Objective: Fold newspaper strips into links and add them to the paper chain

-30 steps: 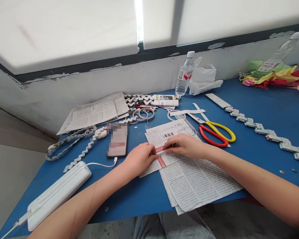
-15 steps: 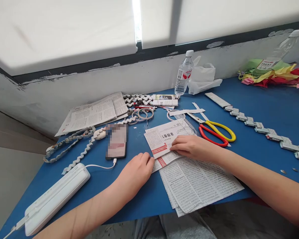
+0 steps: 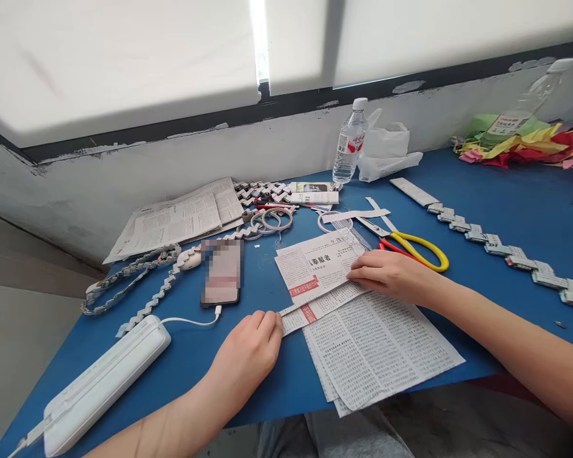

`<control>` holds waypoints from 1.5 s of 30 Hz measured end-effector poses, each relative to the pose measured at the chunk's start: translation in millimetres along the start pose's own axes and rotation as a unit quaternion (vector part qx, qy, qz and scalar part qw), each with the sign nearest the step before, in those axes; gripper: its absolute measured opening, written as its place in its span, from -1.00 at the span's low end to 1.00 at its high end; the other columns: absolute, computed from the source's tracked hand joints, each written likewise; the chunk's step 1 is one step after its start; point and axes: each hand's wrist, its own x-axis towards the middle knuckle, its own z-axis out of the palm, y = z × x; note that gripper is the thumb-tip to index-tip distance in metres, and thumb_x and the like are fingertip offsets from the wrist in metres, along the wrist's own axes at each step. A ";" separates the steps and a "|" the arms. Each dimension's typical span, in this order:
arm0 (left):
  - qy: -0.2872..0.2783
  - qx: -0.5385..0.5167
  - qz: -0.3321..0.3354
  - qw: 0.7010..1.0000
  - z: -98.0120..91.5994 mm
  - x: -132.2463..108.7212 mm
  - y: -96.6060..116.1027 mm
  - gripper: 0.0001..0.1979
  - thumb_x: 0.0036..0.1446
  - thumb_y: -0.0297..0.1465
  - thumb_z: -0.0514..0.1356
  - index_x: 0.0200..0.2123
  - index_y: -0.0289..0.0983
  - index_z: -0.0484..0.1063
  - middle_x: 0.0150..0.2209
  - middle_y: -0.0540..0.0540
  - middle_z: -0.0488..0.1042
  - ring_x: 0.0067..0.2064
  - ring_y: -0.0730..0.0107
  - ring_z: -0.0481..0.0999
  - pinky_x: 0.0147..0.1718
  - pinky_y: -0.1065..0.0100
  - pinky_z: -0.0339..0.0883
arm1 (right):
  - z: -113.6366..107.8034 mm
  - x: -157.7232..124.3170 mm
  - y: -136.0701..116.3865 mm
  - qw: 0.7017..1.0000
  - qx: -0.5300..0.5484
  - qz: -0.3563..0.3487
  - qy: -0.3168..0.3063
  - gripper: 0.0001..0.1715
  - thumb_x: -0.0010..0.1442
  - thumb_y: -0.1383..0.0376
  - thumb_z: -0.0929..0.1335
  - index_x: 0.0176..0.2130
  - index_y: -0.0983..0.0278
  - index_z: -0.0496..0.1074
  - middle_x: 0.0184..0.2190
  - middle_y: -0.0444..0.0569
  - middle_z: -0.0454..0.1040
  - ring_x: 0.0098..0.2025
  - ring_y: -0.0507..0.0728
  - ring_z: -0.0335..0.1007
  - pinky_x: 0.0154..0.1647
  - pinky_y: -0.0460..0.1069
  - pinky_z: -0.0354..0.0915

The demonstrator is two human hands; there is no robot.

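Note:
A piece of newspaper with a red headline strip lies in front of me, its near edge folded along a crease. My left hand is closed at the left end of that fold, its fingertips partly hidden. At the right part of the crease, my right hand pinches the paper between thumb and fingers. Beneath and nearer to me are loose newspaper sheets. Scissors with red and yellow handles lie just beyond my right hand, which covers part of the red handle.
A phone is cabled to a white power strip at left. Farther back are stacked newspapers, tape rolls, a water bottle and a plastic bag. A folded-paper zigzag chain lies at right.
My right hand has slid right along the crease, and my left hand has moved slightly left and down. More of the folded strip shows between them.

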 end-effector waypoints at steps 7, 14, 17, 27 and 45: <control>0.036 0.012 0.012 0.999 1.4 -5.0 -0.4 -0.56 0.11 -0.75 -0.09 -0.03 -0.52 0.43 -0.25 -0.24 0.51 -0.26 0.24 0.51 -0.27 0.28 0.45 | 4.6 -9.3 4.0 0.998 -0.034 -0.055 0.003 -0.60 0.34 0.44 0.13 -0.12 0.34 0.51 -0.25 0.09 0.58 -0.22 0.15 0.51 -0.22 0.07 0.45; 0.027 0.010 0.008 1.000 1.8 -12.5 1.2 -0.56 0.08 -0.75 -0.07 -0.06 -0.53 0.47 -0.29 -0.25 0.49 -0.32 0.25 0.49 -0.35 0.28 0.45 | 10.0 -24.6 9.8 0.997 -0.058 -0.049 0.012 -0.57 0.36 0.43 0.10 -0.07 0.30 0.49 -0.20 0.08 0.57 -0.15 0.16 0.49 -0.14 0.07 0.44; 0.011 -0.003 -0.003 1.000 1.0 -12.8 2.0 -0.59 0.07 -0.73 -0.04 -0.12 -0.50 0.50 -0.28 -0.24 0.48 -0.31 0.25 0.47 -0.34 0.29 0.44 | 9.8 -27.3 11.4 0.996 -0.080 -0.044 0.023 -0.56 0.34 0.46 0.10 -0.08 0.32 0.49 -0.20 0.09 0.57 -0.15 0.17 0.49 -0.15 0.07 0.45; 0.015 0.004 -0.037 0.999 -1.5 -15.2 2.6 -0.58 0.14 -0.71 -0.05 -0.02 -0.48 0.46 -0.24 -0.22 0.50 -0.20 0.19 0.47 -0.27 0.25 0.38 | 11.4 -33.1 12.7 0.984 -0.163 -0.018 0.072 -0.59 0.31 0.50 0.13 -0.14 0.34 0.50 -0.26 0.12 0.57 -0.21 0.18 0.49 -0.18 0.10 0.45; -0.053 -0.133 -0.148 0.979 -9.0 18.6 2.1 -0.73 0.25 -0.46 0.01 -0.44 -0.30 0.44 -0.44 -0.14 0.42 -0.36 0.25 0.43 -0.45 0.31 0.29 | 4.8 -18.8 -4.9 0.988 -0.134 0.076 0.007 -0.59 0.23 0.44 0.18 -0.17 0.44 0.57 -0.19 0.22 0.57 -0.15 0.32 0.48 -0.14 0.23 0.44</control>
